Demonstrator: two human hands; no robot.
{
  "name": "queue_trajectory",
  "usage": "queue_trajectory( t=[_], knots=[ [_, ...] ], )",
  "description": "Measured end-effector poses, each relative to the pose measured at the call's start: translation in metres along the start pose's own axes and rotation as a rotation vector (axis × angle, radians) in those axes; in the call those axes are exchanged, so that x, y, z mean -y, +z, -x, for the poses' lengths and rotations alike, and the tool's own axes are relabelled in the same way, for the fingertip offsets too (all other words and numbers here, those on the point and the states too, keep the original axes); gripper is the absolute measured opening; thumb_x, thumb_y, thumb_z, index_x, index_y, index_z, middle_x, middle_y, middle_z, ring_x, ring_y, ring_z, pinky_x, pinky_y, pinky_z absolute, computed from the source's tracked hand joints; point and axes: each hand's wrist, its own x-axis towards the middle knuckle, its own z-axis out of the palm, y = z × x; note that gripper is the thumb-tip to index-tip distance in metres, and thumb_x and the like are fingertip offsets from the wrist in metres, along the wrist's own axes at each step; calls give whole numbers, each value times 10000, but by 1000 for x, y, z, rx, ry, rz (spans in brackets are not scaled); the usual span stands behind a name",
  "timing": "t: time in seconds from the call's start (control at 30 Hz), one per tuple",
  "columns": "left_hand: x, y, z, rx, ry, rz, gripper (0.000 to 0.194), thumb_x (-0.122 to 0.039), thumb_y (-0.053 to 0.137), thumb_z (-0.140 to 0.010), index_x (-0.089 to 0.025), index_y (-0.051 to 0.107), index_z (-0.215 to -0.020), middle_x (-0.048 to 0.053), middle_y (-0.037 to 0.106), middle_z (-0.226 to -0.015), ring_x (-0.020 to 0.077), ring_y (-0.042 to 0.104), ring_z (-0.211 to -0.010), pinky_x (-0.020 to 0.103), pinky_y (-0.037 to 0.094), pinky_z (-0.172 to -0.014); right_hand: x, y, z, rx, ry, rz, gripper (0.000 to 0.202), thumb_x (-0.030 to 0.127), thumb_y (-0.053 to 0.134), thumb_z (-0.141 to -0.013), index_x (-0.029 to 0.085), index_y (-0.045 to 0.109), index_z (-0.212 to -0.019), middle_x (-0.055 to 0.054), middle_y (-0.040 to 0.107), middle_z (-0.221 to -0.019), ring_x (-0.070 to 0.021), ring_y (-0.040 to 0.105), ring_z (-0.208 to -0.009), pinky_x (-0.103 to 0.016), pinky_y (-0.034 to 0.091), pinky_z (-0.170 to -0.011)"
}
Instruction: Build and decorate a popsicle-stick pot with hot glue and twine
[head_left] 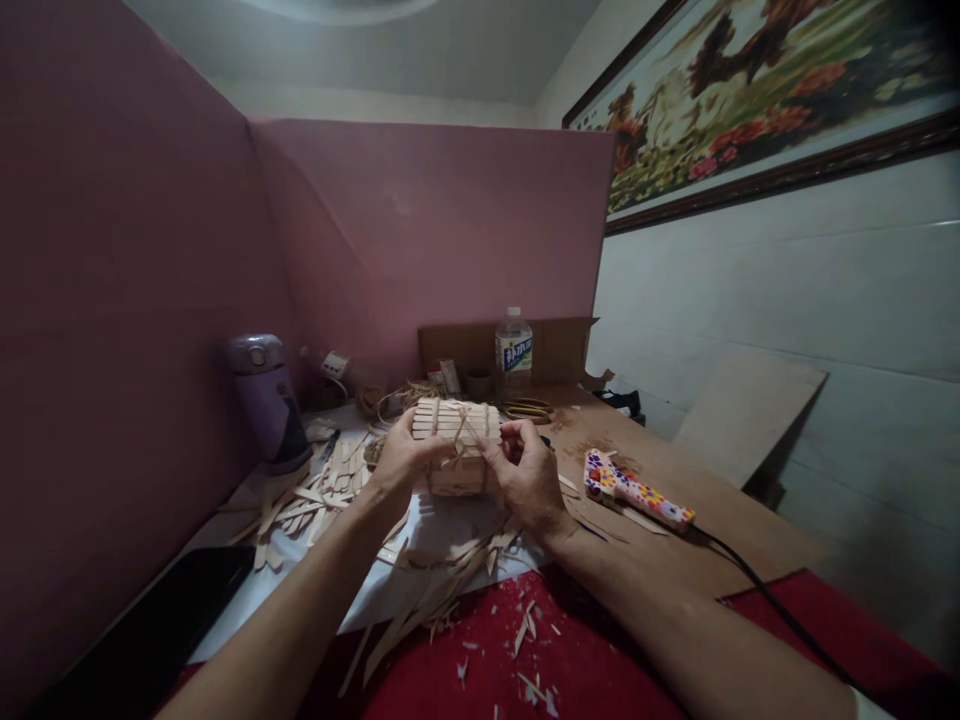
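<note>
A small box-like piece made of wooden craft sticks (437, 421), with twine tied in a bow on its lid, is held up over the white paper. My left hand (407, 455) grips its left side, the thumb lying along the front. At the right end, my right hand (523, 470) has its thumb and bent fingers closed together near the twine and the stick ends. Whether those fingers pinch the twine or the box edge is too small to tell. The lower part of the box shows between the hands.
Loose sticks (306, 507) lie at the left by a purple bottle (271, 405) and a black phone-like slab (187, 610). A floral glue gun (637, 490) with a cord rests at right. Behind stand a clear bottle (514, 352) and scissors (527, 408). Scraps litter the red cloth (585, 650).
</note>
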Motion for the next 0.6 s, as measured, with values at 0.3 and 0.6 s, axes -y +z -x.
queue_trajectory(
  t=[0.3,0.6],
  knots=[
    [0,-2,3,66,7,46,450,-129,677,-538,-160,601,-980,26,701,-841,178,641,-747,277,493,-683,-1,-1,-1,-20,-11,3,299,472,605,-764,193,510,-815,61,453,-576,-114,409,-524,-241,358,-522],
    [1,0,1,48,2,20,503,-122,700,-520,-151,594,-1011,24,689,-821,174,632,-716,280,501,-659,0,-1,0,-15,-23,22,291,465,597,-776,196,499,-827,63,440,-579,-112,409,-526,-236,354,-526]
  ],
)
